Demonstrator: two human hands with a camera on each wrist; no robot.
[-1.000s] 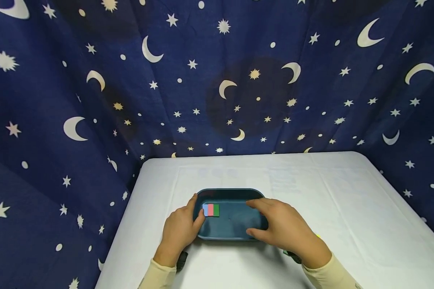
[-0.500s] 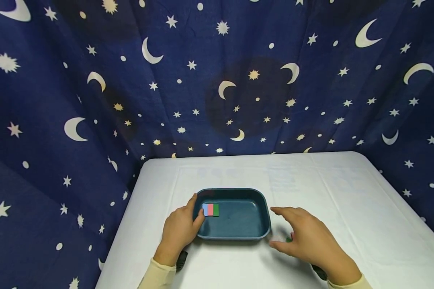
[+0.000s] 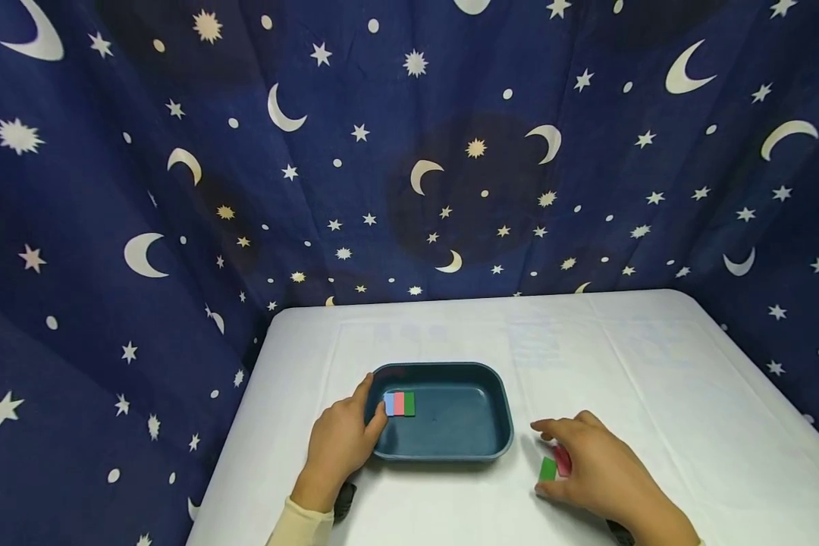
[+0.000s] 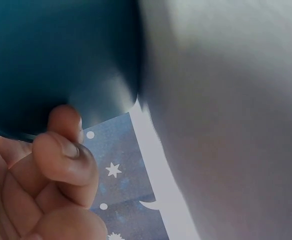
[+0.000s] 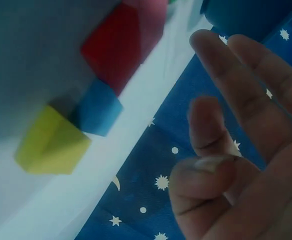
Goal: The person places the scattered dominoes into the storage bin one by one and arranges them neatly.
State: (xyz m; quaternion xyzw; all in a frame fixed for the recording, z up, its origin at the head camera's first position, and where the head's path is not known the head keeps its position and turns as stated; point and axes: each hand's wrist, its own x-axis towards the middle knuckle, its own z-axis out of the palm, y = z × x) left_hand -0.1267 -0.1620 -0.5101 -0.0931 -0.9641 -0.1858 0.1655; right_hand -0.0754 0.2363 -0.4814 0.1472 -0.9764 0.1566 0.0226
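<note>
In the head view, a dark teal rectangular tray (image 3: 450,436) sits on the white table. My left hand (image 3: 341,440) grips its left rim, thumb on the inside. Curled fingers (image 4: 68,160) show by the tray's edge in the left wrist view. Inside the tray, a blue block (image 3: 389,403), a pink block (image 3: 399,403) and a green block (image 3: 409,403) stand side by side. Right of the tray, my right hand (image 3: 604,470) hovers with thumb and fingers apart around another green block (image 3: 548,469). Beside that block is a pinkish-red block (image 3: 562,459), partly hidden by the hand.
The right wrist view shows a red block (image 5: 113,42), a small blue block (image 5: 100,107) and a yellow block (image 5: 53,142) in a line on the table. A navy curtain (image 3: 355,189) with moons and stars hangs behind the table (image 3: 628,364).
My right hand has moved from over the tray's right side out to the right and nearer me, to the green block on the table. The left hand and tray stay in place.
</note>
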